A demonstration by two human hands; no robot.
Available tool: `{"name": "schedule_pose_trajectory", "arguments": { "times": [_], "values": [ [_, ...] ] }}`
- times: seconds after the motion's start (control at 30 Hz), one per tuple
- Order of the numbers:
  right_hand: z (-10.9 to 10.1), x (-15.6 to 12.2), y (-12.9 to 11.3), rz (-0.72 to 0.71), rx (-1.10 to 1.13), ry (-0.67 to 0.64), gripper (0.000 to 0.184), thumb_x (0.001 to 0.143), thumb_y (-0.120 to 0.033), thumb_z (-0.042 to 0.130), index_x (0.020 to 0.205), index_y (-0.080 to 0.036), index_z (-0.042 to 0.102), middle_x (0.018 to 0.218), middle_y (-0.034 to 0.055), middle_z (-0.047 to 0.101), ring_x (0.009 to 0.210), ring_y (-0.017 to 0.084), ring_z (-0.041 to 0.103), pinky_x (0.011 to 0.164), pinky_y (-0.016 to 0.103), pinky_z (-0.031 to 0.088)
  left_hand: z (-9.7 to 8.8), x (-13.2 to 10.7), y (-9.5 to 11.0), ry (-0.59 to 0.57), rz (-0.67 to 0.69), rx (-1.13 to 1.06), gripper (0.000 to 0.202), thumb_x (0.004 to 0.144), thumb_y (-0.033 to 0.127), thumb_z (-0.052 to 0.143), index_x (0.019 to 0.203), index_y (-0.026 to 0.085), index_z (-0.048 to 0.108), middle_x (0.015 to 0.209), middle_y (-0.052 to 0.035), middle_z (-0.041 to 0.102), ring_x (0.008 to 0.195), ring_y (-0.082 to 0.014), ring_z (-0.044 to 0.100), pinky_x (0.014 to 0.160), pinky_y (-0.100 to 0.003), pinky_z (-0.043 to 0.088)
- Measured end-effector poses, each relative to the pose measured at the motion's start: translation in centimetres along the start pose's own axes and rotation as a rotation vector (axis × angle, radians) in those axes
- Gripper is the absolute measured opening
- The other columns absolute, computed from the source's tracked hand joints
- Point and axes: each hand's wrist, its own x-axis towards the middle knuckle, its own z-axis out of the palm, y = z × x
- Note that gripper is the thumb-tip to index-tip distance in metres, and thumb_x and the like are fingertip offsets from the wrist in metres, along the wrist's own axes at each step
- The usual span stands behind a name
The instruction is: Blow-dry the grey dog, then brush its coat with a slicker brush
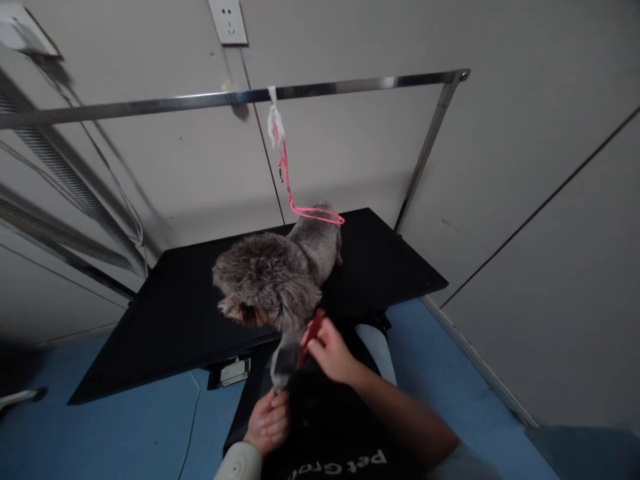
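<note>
Grey wall panels fill the bg, w/ a wall socket point(228, 21) at the top and a ribbed hose point(75, 187) running down the left side. Blue floor point(125, 433) lies below. A black tabletop point(165, 320) stands against the wall, and a steel bar point(200, 101) spans above it on a slanted post.

A pink leash point(287, 180) hangs from the bar, tied on w/ a white rag point(274, 123); its loop lies over the far end of a dog point(280, 273). The dog, grey and curly-coated, stands near the front edge of the tabletop w/ its head toward the camera, muzzle turned left.

The dog's foreleg point(283, 360) hangs past the tabletop edge. The left hand point(270, 423), in a white sleeve, holds it by the paw end, grip curled shut around it. The right hand point(330, 350), forearm bare, is just right of the foreleg and a bit higher. Its grip pinches a slim red tool point(313, 337), fingers pressed together on it. The tool's upper end touches the fur under the dog's chest; can't tell what kind of tool it is.

A black apron point(325, 427) w/ white lettering covers the person's front, below both hands. Under the tabletop edge sits a small pale box point(233, 371), and a thin cable point(190, 427) trails down across the floor.
</note>
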Motion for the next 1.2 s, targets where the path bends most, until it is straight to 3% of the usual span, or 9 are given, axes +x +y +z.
{"name": "schedule_pose_trajectory", "arguments": {
  "times": [0.07, 0.17, 0.33, 0.47, 0.6, 0.73, 0.87, 1.0, 1.2],
  "values": [
    [0.1, -0.3, 0.0, 0.075, -0.003, -0.045, 0.016, 0.081, -0.027, 0.056, 0.092, -0.022, 0.046, 0.074, -0.0009, 0.062, 0.066, 0.013, 0.060, 0.062, 0.027, 0.050, 0.4, 0.3, 0.1, -0.012, -0.039, 0.064, 0.031, 0.088, 0.035, 0.054, 0.064, 0.019, 0.040, 0.036, 0.0125, 0.022, 0.027, -0.0015, 0.006, 0.029, -0.010, 0.019],
    [0.1, -0.5, -0.2, 0.001, -0.022, 0.273, 0.016, 0.081, -0.025, 0.054, 0.095, -0.023, 0.045, 0.076, -0.0021, 0.061, 0.067, 0.012, 0.059, 0.065, 0.026, 0.049, 0.6, 0.9, 0.0, 0.037, -0.056, 0.227, 0.032, 0.086, 0.042, 0.054, 0.067, 0.019, 0.043, 0.038, 0.0112, 0.026, 0.028, -0.0030, 0.012, 0.030, -0.012, 0.022],
    [0.2, -1.0, -0.6, 0.145, -0.019, -0.014, 0.015, 0.077, -0.026, 0.057, 0.089, -0.022, 0.048, 0.076, -0.0013, 0.062, 0.069, 0.014, 0.061, 0.064, 0.027, 0.049, 0.7, 1.6, -0.3, 0.322, 0.071, 0.795, 0.042, 0.080, 0.057, 0.055, 0.066, 0.018, 0.046, 0.037, 0.0086, 0.033, 0.031, -0.0048, 0.024, 0.035, -0.017, 0.022],
    [-0.2, -0.9, -1.0, 0.025, -0.131, 0.352, 0.016, 0.078, -0.025, 0.055, 0.091, -0.023, 0.046, 0.078, -0.0016, 0.062, 0.073, 0.014, 0.060, 0.070, 0.028, 0.049, 1.1, 2.4, -0.1, 0.541, 0.230, 1.505, 0.044, 0.086, 0.053, 0.045, 0.064, 0.016, 0.054, 0.049, 0.0010, 0.050, 0.046, -0.0096, 0.042, 0.048, -0.021, 0.033],
    [0.2, -1.6, -1.2, 0.185, -0.122, 0.036, 0.016, 0.076, -0.020, 0.057, 0.090, -0.021, 0.050, 0.074, -0.0019, 0.063, 0.068, 0.015, 0.062, 0.063, 0.026, 0.048, 1.5, 3.4, -0.5, 0.706, 0.419, 1.907, 0.031, 0.084, 0.039, 0.049, 0.061, 0.018, 0.057, 0.057, -0.0029, 0.057, 0.054, -0.0148, 0.050, 0.055, -0.026, 0.039],
    [0.1, -1.6, -2.1, 0.079, -0.260, 0.301, 0.020, 0.078, -0.021, 0.056, 0.097, -0.021, 0.050, 0.078, -0.0007, 0.065, 0.072, 0.015, 0.062, 0.069, 0.028, 0.048, 1.6, 4.3, -0.7, 0.636, 0.584, 1.901, 0.014, 0.081, 0.026, 0.052, 0.078, 0.020, 0.064, 0.073, -0.0055, 0.065, 0.069, -0.0188, 0.060, 0.068, -0.029, 0.045],
    [0.1, -1.1, -2.4, 0.104, -0.284, 0.032, 0.016, 0.077, -0.019, 0.057, 0.092, -0.022, 0.054, 0.074, -0.0018, 0.064, 0.067, 0.015, 0.061, 0.062, 0.027, 0.048, 1.1, 4.7, -0.2, 0.629, 0.637, 1.785, 0.008, 0.069, 0.016, 0.063, 0.063, 0.021, 0.064, 0.060, -0.0033, 0.060, 0.063, -0.0193, 0.059, 0.068, -0.028, 0.047],
    [-0.2, -0.4, -2.2, 0.057, -0.366, 0.270, 0.025, 0.079, -0.020, 0.056, 0.104, -0.022, 0.052, 0.078, -0.0008, 0.065, 0.072, 0.016, 0.062, 0.068, 0.029, 0.048, 1.0, 5.0, 0.4, 0.598, 0.627, 1.654, 0.021, 0.070, 0.015, 0.064, 0.088, 0.023, 0.071, 0.087, -0.0073, 0.069, 0.083, -0.0239, 0.061, 0.083, -0.033, 0.045],
    [-0.5, -0.2, -2.3, 0.087, -0.400, 0.110, 0.019, 0.077, -0.020, 0.056, 0.097, -0.021, 0.055, 0.071, -0.0018, 0.064, 0.065, 0.015, 0.060, 0.062, 0.027, 0.047, 1.4, 5.4, 0.9, 0.618, 0.647, 1.604, 0.008, 0.069, 0.015, 0.064, 0.068, 0.022, 0.070, 0.067, -0.0052, 0.064, 0.067, -0.0206, 0.057, 0.074, -0.029, 0.045]
  ]
}}
